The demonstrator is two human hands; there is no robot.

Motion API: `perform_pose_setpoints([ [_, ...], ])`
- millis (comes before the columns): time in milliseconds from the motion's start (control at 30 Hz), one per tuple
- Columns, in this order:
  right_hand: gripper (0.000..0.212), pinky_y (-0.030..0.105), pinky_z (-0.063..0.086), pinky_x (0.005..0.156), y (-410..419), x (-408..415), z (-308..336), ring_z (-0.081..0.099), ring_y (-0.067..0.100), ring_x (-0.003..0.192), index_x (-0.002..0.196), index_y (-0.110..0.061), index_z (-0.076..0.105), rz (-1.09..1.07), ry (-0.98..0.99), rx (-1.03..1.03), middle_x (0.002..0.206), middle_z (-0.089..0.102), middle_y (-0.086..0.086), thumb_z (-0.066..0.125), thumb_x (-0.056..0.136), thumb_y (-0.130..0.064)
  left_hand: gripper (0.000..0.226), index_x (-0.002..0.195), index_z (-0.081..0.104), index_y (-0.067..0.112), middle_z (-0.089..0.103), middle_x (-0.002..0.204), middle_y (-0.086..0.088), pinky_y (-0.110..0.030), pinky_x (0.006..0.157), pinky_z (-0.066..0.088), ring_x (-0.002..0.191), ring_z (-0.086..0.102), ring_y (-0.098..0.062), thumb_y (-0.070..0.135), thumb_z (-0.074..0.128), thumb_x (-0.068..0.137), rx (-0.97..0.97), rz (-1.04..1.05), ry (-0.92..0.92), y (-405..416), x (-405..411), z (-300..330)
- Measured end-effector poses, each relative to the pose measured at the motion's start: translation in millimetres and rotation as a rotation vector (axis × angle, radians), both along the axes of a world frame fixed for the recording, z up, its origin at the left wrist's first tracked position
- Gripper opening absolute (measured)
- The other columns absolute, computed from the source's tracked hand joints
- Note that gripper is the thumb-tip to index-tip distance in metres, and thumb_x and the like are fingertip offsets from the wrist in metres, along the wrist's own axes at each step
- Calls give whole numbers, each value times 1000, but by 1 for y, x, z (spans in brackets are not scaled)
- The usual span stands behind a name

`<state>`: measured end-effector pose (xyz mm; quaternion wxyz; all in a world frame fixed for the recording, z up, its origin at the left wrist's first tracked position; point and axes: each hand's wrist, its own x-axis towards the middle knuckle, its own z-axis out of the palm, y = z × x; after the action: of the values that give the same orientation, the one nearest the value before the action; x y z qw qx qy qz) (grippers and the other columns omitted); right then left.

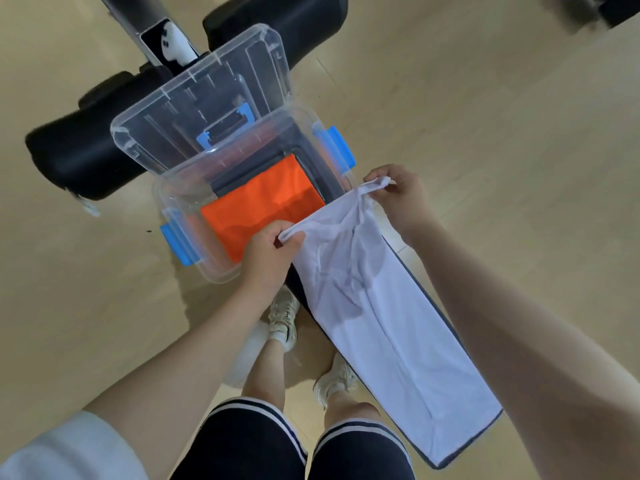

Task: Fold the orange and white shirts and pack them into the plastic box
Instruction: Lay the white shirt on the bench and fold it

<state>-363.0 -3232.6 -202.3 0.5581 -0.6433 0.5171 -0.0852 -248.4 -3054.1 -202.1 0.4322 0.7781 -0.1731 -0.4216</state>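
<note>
The clear plastic box (180, 216) sits open, its lid (194, 109) leaning behind it, and the folded orange shirt (256, 209) lies inside. The left hand (270, 254) pinches one top corner of the white shirt (381, 313), fingers clamped on cloth. The right hand (398, 199) grips the other corner likewise; the shirt drapes down a long dark-edged surface (453, 334).

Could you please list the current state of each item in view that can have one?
Plastic box: open.
Lid: off, propped behind the box.
Orange shirt: folded, inside the box.
White shirt: folded lengthwise, outside the box.
Left hand: grip on white shirt.
Right hand: grip on white shirt.
</note>
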Motion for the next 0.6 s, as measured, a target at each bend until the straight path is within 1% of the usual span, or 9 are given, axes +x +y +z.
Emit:
perform_pose_setpoints([
  [100,34,28,42,64,7,-35,-13,52,14,67,68,-30,57,12,90,-17,86,59,4,52,72,3,13,78,56,25,55,71,6,-15,60,38,62,45,-4,16,57,88,16,-27,64,6,-33,-13],
  [167,38,34,45,68,16,-69,-27,53,19,69,67,-31,58,-1,166,1,89,59,5,52,71,6,15,79,55,29,55,73,9,-24,65,41,65,48,-8,17,57,88,76,-73,78,16,-62,-26],
  [233,39,34,45,69,27,-104,-43,54,21,72,67,-30,58,0,230,20,88,59,7,51,73,7,15,78,56,26,54,76,6,-29,67,40,67,48,-13,15,58,88,128,-139,80,27,-92,-41],
  [333,38,28,40,64,45,-151,-69,53,20,69,65,-29,59,-4,307,64,78,62,6,50,75,6,5,86,64,13,47,92,2,-18,71,38,72,47,-7,9,62,85,150,-213,-25,44,-139,-60],
  [400,40,25,40,62,55,-177,-88,52,16,66,66,-29,61,-1,327,78,80,62,5,46,75,7,9,91,68,9,40,100,2,-12,74,37,82,47,-8,10,65,83,208,-202,-138,54,-170,-74],
  [467,36,27,43,64,63,-196,-100,52,14,70,74,-22,66,19,346,97,84,60,3,43,77,5,9,89,70,10,38,103,1,-22,82,42,89,47,-13,11,67,81,286,-86,-162,63,-200,-91],
  [500,30,31,45,71,67,-203,-106,53,16,76,78,-14,69,28,335,108,85,60,4,44,77,3,8,87,70,12,41,104,0,-25,81,44,87,50,-15,11,68,80,322,-6,-122,67,-213,-98],
  [567,22,40,43,72,75,-211,-114,49,29,76,77,7,64,4,295,129,85,57,23,52,74,-11,2,80,67,16,57,97,-6,-26,70,45,75,56,-18,14,67,80,344,129,-18,72,-236,-111],
  [600,34,40,39,66,77,-215,-121,46,33,70,74,11,59,-11,290,122,81,53,30,55,70,-22,3,78,65,16,61,87,-7,-25,64,43,69,55,-17,15,65,80,339,195,42,74,-245,-115],
])
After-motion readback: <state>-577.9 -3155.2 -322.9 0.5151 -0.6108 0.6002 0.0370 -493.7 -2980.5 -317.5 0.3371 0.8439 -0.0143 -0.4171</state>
